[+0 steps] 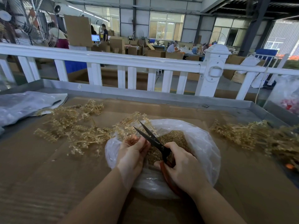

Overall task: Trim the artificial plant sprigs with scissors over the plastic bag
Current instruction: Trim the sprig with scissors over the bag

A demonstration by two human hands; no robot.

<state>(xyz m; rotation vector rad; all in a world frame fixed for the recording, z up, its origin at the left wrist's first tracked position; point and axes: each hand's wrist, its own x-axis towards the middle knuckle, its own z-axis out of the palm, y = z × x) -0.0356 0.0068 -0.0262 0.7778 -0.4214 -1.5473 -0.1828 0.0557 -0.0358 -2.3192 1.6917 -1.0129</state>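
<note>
I read the scene from left to right. A loose heap of sprigs [72,126] lies well out to the left of my left hand [134,152]. That hand curls around one sprig [129,135], whose long axis runs up and away from the palm, over the rim of the plastic bag [202,143]. Directly to its right, the scissors [153,139] stand with blades parted, tips pointing up and left towards the held sprig. My right hand [182,168] grips the red handles. I judge that the cut needs the stem between the blades. A second heap [250,135] lies to the far right.
</note>
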